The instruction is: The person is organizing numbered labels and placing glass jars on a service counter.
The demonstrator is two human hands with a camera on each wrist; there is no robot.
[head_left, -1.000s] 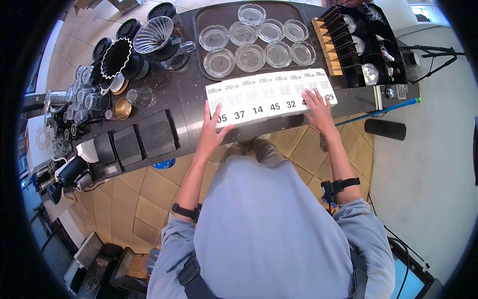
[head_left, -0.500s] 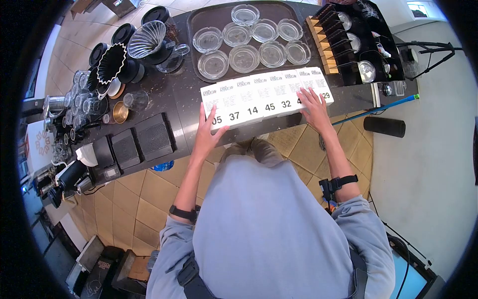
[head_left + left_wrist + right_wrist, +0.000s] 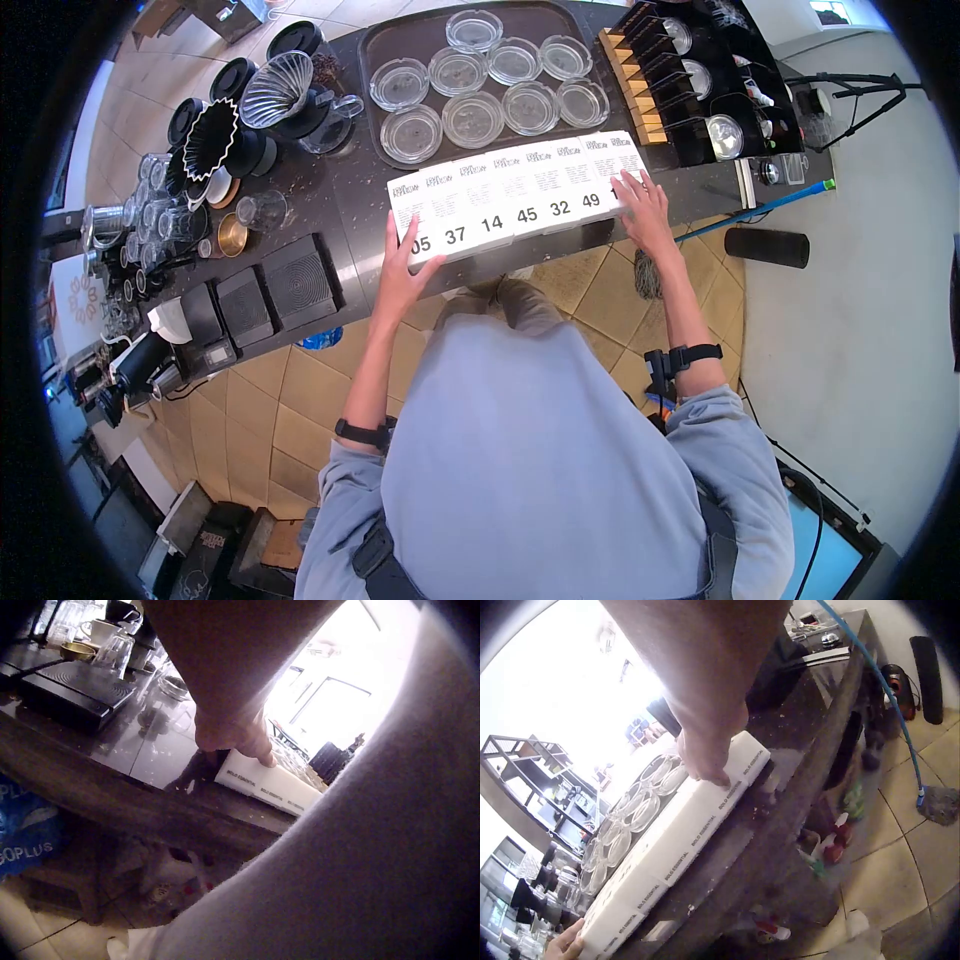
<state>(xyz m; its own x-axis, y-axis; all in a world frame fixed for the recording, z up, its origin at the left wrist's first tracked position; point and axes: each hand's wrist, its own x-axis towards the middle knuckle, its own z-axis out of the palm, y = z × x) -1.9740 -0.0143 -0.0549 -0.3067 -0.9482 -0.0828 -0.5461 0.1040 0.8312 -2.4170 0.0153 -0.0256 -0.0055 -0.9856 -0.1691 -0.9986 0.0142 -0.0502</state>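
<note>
A row of white boxes (image 3: 515,195), printed with large numbers such as 37, 14, 45, 32 and 49, lies side by side along the near edge of the dark counter (image 3: 700,197). At the left end my left hand (image 3: 402,275) rests on the box numbered 05, thumb and fingers spread apart. My right hand (image 3: 648,215) lies over the right end, its extended fingers covering the last number. In the right wrist view the boxes (image 3: 679,836) form one line with small print on their front sides, and the right hand (image 3: 705,754) touches their top.
Behind the boxes a brown tray (image 3: 400,40) bears several round glass dishes (image 3: 458,72). Black scales (image 3: 300,275), glass cups and coffee drippers (image 3: 275,90) stand to the left. A black organizer (image 3: 695,100) with a wooden front is at the back right.
My right hand has slid rightward along the row, uncovering 49 and covering the last number. The left hand stays at the left end. The head view has shifted slightly.
</note>
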